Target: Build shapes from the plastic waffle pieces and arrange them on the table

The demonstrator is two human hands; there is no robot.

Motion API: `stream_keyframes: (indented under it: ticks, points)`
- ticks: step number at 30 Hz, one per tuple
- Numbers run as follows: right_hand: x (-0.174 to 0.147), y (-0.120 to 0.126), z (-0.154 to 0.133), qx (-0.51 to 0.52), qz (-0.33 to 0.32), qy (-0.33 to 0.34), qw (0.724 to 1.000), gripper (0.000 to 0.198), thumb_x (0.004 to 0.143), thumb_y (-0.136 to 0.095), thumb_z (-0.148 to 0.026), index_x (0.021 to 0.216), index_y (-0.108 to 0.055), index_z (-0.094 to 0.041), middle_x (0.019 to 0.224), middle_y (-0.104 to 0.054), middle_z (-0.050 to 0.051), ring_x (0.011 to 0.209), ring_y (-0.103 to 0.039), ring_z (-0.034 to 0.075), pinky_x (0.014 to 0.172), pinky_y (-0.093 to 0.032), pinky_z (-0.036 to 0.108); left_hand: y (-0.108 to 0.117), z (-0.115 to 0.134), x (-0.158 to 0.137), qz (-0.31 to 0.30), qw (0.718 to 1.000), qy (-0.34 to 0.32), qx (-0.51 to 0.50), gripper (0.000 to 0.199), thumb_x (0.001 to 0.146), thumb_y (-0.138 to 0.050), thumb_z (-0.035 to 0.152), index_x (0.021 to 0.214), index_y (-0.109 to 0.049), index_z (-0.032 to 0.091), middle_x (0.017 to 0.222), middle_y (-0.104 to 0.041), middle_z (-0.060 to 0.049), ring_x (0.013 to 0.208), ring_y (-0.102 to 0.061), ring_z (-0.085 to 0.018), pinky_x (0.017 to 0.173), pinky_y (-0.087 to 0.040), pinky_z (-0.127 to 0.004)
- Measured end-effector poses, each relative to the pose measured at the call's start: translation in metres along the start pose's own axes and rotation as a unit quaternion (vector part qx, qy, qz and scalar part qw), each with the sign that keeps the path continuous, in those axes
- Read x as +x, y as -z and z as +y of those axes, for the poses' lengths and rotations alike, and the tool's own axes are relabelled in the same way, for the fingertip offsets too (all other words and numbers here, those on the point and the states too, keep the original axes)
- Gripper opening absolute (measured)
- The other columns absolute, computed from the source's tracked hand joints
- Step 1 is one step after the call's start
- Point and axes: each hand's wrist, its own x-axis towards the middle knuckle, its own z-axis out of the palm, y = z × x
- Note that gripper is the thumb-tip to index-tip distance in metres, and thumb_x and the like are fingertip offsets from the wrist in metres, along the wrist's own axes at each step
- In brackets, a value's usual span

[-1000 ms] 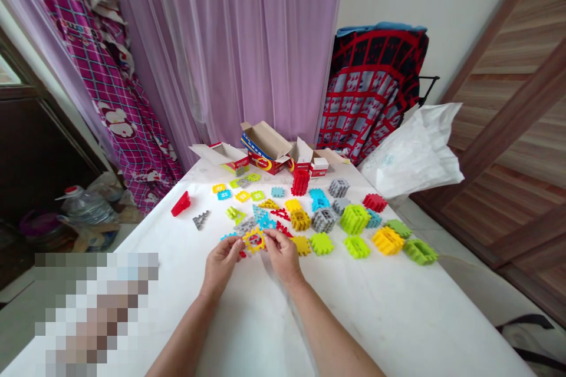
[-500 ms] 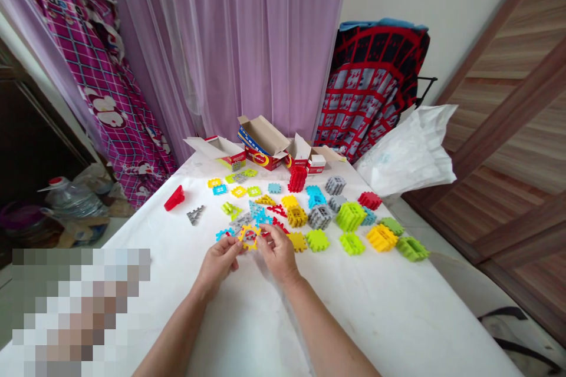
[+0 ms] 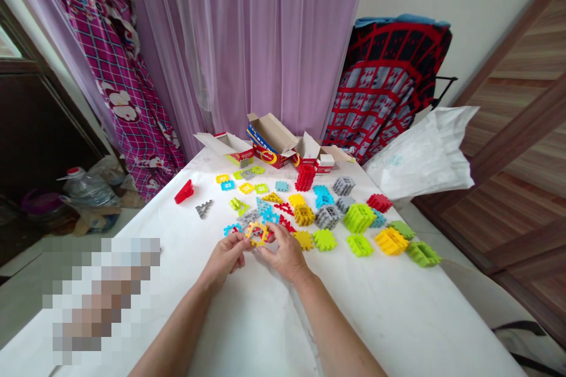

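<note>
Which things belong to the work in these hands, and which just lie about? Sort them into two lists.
In the work:
yellow toothed plastic frame, held by the left hand and right hand
probably the lime-green toothed plastic stack and loose grey toothed plastic triangle

Seemingly just lying about:
open blue-and-red cardboard box
crumpled white bag
clear bottle with a red cap

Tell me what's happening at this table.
A person is holding a yellow, toothed plastic frame with an open middle between the left hand and the right hand, over the white-covered table. Multicoloured toothed plastic pieces, some loose, some stacked, lie beyond and to the right. Opened printed cardboard boxes stand at the far end.
</note>
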Motion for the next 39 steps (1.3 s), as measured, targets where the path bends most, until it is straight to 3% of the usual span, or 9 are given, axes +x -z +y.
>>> stream_keyframes:
  ticks: [9,16,21,25,32,39]
  points:
    - [-0.003,0.0,-0.007,-0.022,-0.036,0.027,0.999,0.058,0.075,-0.068,-0.023,0.131,-0.057,-0.019,0.108,-0.068,0.007,0.086,-0.065,0.019,0.083,-0.055,0.034,0.0,0.002,-0.002,0.009,1.0,-0.003,-0.001,0.056,0.064,-0.064,0.075,0.08,-0.052,0.022,0.04,-0.049,0.009,0.031,-0.027,-0.004,0.037,-0.013,-0.019]
    - [-0.006,0.001,-0.008,-0.035,0.029,0.066,0.997,0.049,0.08,-0.06,-0.015,0.128,-0.06,-0.023,0.118,-0.067,0.008,0.106,-0.063,0.021,0.095,-0.052,0.033,0.002,0.003,-0.002,-0.003,1.0,0.005,0.001,0.056,0.059,-0.071,0.072,0.072,-0.051,0.022,0.04,-0.049,0.008,0.032,-0.027,-0.004,0.036,-0.014,-0.018]
    - [-0.007,0.008,-0.018,-0.097,0.06,0.102,0.988,0.022,0.083,-0.064,-0.017,0.101,-0.073,-0.026,0.107,-0.066,0.005,0.091,-0.062,0.017,0.082,-0.052,0.028,0.001,0.002,0.0,-0.002,1.0,0.009,0.012,0.056,0.058,-0.071,0.073,0.07,-0.051,0.022,0.039,-0.048,0.009,0.031,-0.024,-0.003,0.037,-0.012,-0.018]
    - [-0.005,0.014,-0.025,-0.157,0.042,0.117,0.98,0.009,0.087,-0.066,-0.024,0.083,-0.074,-0.027,0.094,-0.065,0.003,0.083,-0.058,0.016,0.074,-0.049,0.026,0.0,0.001,0.0,0.007,1.0,0.01,0.027,0.057,0.056,-0.071,0.074,0.072,-0.053,0.022,0.039,-0.048,0.009,0.032,-0.025,-0.003,0.037,-0.012,-0.018]
    - [-0.008,0.021,-0.029,-0.192,-0.023,0.141,0.971,0.005,0.087,-0.069,-0.028,0.083,-0.071,-0.025,0.085,-0.063,0.001,0.078,-0.057,0.016,0.068,-0.045,0.026,-0.003,0.001,-0.002,0.011,0.999,0.001,0.047,0.057,0.055,-0.072,0.073,0.072,-0.055,0.022,0.039,-0.049,0.008,0.033,-0.029,-0.005,0.037,-0.013,-0.018]
    - [-0.014,0.02,-0.026,-0.189,-0.017,0.135,0.972,0.008,0.087,-0.067,-0.022,0.08,-0.068,-0.024,0.078,-0.061,0.002,0.075,-0.056,0.017,0.064,-0.042,0.026,-0.005,0.001,-0.004,0.012,0.998,-0.01,0.055,0.052,0.054,-0.074,0.069,0.069,-0.058,0.021,0.039,-0.049,0.008,0.032,-0.032,-0.006,0.037,-0.016,-0.02]
